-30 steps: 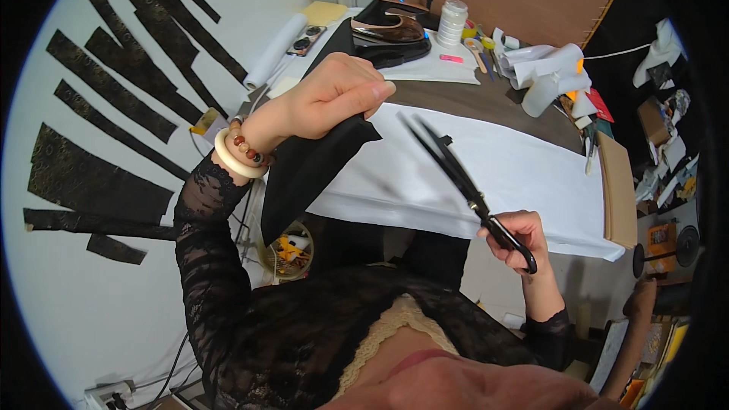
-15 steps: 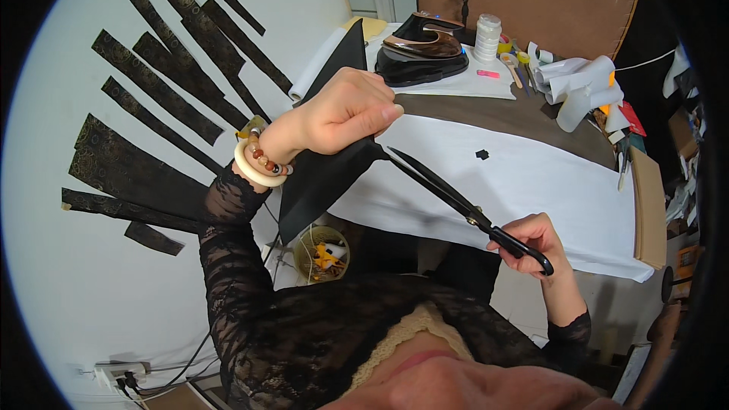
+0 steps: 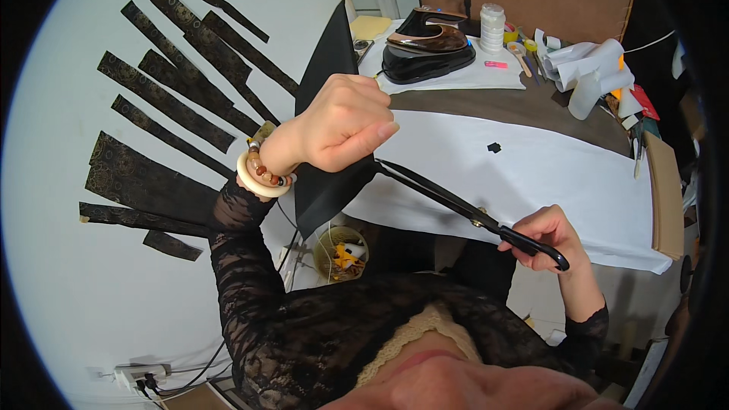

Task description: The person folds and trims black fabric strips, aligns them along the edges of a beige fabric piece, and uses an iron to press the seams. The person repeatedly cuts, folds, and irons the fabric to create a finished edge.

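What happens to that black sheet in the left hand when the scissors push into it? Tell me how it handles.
The black sheet probably behaves fairly stiff: it stands up flat above the left hand without drooping. It looks thin and likely light, gripped in one fist. It may flex where the scissors, worked by the right hand, meet its edge.

Left hand (image 3: 345,121): raised in front of the chest, closed in a fist, thumb pressed flat across the curled fingers, knuckles facing up and away. Wrist bent, forearm rising from the lower left in a black lace sleeve. Right hand (image 3: 550,237): lower and nearer, off to the right, fingers curled shut, back of the hand upward. Right forearm comes up from below, sleeve to the wrist.
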`<state>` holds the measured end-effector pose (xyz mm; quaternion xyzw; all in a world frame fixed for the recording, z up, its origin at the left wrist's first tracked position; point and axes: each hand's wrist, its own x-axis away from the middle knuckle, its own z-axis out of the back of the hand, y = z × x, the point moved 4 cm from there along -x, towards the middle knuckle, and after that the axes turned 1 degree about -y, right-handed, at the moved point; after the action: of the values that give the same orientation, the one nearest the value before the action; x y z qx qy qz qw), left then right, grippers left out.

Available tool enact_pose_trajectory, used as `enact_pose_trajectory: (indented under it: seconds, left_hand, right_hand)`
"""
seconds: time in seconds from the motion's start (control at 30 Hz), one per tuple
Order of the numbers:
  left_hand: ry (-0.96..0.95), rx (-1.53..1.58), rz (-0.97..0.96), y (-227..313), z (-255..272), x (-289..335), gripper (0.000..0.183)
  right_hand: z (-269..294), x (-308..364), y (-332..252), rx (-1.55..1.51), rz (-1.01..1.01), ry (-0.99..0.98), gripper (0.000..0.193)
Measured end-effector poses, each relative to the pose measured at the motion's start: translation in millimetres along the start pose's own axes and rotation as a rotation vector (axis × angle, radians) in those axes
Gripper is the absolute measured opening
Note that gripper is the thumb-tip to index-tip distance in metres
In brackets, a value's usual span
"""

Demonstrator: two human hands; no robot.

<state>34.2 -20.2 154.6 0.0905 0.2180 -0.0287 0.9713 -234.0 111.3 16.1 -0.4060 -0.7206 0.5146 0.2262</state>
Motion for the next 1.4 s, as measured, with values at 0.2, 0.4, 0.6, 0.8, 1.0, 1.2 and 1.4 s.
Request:
enact_pose_trajectory:
  seconds: [0.2,0.4,0.6,0.8,1.0,1.2,1.4]
  left_hand:
    - [0.032,-0.165,-0.105,15.7,-1.0,-3.0,0.023]
    - [-0.077,-0.257,-0.074,20.2,-1.8,-2.3,0.021]
    - [-0.129,-0.253,-0.069,23.6,0.7,-10.5,0.016]
    - [-0.113,-0.251,-0.077,21.2,-4.5,-11.5,0.019]
    - [-0.117,-0.192,-0.07,16.4,-6.6,-13.3,0.019]
    - [-0.168,-0.15,-0.04,11.5,-6.9,-16.4,0.027]
    - [-0.177,-0.11,-0.024,6.9,-9.1,-17.5,0.035]
  right_hand:
    - [9.2,2.0,6.0,-0.066,-0.063,-0.063,0.045]
    - [10.9,3.3,4.0,-0.022,-0.125,-0.082,0.048]
    - [13.2,5.9,-1.6,0.021,-0.114,-0.09,0.042]
    - [17.7,10.4,-1.3,0.031,-0.117,-0.057,0.04]
    - [18.0,11.6,-1.9,0.056,-0.085,-0.041,0.041]
    - [19.5,14.7,-3.9,0.101,-0.092,-0.005,0.041]
    - [19.1,16.3,-8.2,0.165,-0.074,0.029,0.041]
